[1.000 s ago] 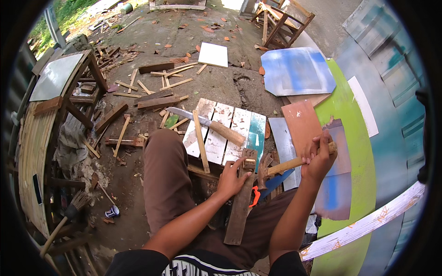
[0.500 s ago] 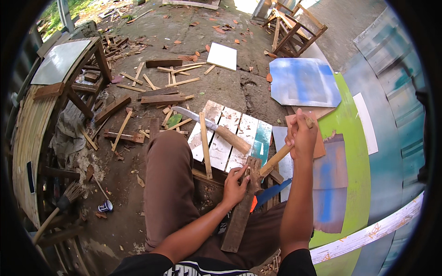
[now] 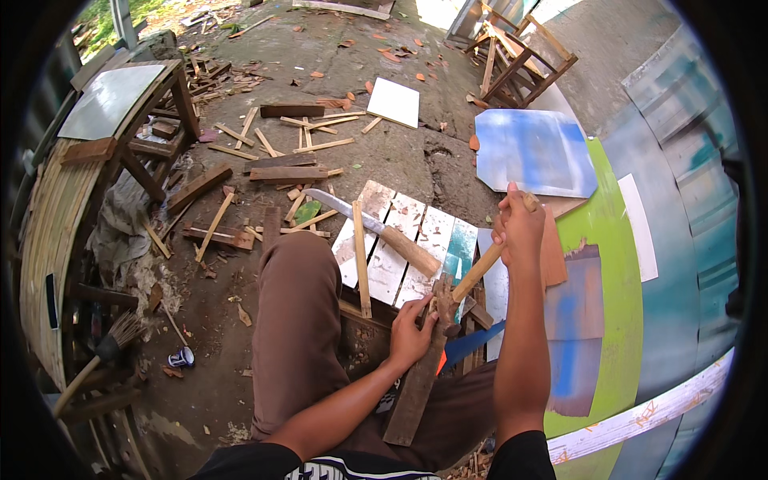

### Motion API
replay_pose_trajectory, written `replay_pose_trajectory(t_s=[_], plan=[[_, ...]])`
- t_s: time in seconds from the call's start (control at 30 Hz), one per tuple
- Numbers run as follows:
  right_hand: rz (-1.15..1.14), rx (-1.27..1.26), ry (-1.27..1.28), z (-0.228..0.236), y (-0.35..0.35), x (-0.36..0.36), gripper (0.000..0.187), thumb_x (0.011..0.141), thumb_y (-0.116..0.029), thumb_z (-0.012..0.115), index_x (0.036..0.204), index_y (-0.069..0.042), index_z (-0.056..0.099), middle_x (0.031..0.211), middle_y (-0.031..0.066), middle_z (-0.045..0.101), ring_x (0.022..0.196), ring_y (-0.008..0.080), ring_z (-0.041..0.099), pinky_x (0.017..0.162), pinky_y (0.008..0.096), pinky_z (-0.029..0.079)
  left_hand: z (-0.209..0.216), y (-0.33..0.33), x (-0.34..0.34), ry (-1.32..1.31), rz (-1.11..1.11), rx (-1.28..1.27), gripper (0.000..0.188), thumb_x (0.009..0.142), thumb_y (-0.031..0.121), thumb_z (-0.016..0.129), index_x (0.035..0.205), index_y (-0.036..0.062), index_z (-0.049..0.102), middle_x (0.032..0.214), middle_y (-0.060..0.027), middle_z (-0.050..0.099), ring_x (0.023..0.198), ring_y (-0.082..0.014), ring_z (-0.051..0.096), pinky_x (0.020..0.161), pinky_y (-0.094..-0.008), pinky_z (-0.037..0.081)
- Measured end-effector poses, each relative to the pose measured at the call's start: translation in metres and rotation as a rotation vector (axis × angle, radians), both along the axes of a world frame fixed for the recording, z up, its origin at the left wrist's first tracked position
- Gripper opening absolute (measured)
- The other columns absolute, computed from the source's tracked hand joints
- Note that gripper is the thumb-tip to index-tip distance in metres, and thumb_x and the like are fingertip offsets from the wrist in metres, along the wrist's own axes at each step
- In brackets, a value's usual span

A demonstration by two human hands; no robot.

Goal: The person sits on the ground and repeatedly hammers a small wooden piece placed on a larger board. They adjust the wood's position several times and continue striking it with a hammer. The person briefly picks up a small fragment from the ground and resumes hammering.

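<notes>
A dark wooden board (image 3: 416, 388) lies slantwise across the person's lap, its lower end near the shirt and its upper end by the near edge of a slatted stool (image 3: 406, 214). The hammer (image 3: 478, 274) has its head at the upper part of the board; whether it touches the wood is hard to tell from this angle. The right hand (image 3: 520, 230) is closed around the hammer's handle, towards the far end. The left hand (image 3: 410, 336) is on the board's left edge just beside the hammer head, fingers bent, but I cannot tell whether they clamp the board or a small piece on it. The two hands are apart.

The work looks under way rather than finished: the board is in hand and the hammer is on or over it. How much hammering is done or left does not show.

Just under the board's right side is a saw with a blue blade (image 3: 474, 342). On the stool lie a big knife (image 3: 404, 248) and a narrow wood strip (image 3: 362, 260). Farther out, more sticks and offcuts (image 3: 288, 160) are scattered on the ground, near a white square panel (image 3: 394, 102). To the right is a large green sheet (image 3: 620, 320).
</notes>
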State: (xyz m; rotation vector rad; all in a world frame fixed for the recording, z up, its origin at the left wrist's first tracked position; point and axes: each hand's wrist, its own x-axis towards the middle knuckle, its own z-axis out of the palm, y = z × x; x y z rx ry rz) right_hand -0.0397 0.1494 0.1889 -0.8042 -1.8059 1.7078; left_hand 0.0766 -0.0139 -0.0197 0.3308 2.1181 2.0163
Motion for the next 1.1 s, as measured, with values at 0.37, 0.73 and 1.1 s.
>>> replay_pose_trajectory(t_s=[0.37,0.73,1.1], plan=[[-0.031,0.106,0.142,-0.006,-0.016,0.031,0.040,0.107,-0.030,0.066,0.077,-0.007,0.053,0.051,-0.0043,0.036,0.037,0.0062,0.030,0.035,0.0277,0.024,-0.003,0.001,0.003,-0.056,-0.025,-0.014,0.044,0.096,0.014,0.076,0.140,0.0105,0.069,0.123,-0.0173,0.070,0.113,-0.0329,0.070,0.096,-0.0392,0.054],[-0.168,0.027,0.337,-0.008,-0.011,0.063,0.037,0.104,-0.024,0.069,0.078,-0.008,0.051,0.055,-0.0035,0.038,0.039,0.0052,0.031,0.037,0.0275,0.021,-0.003,-0.046,0.076,-0.445,-0.121,-0.150,0.061,0.104,0.039,0.066,0.150,0.0043,0.048,0.126,-0.0243,0.065,0.119,-0.0407,0.065,0.100,-0.0491,0.052],[-0.237,0.125,0.327,-0.016,-0.038,0.082,0.035,0.104,-0.021,0.070,0.078,-0.007,0.052,0.056,-0.0046,0.041,0.042,0.0035,0.034,0.039,0.0262,0.022,0.004,-0.071,0.114,-0.485,-0.247,-0.339,0.059,0.105,0.052,0.061,0.128,-0.0021,0.063,0.115,-0.0288,0.074,0.115,-0.0463,0.070,0.099,-0.0495,0.054]])
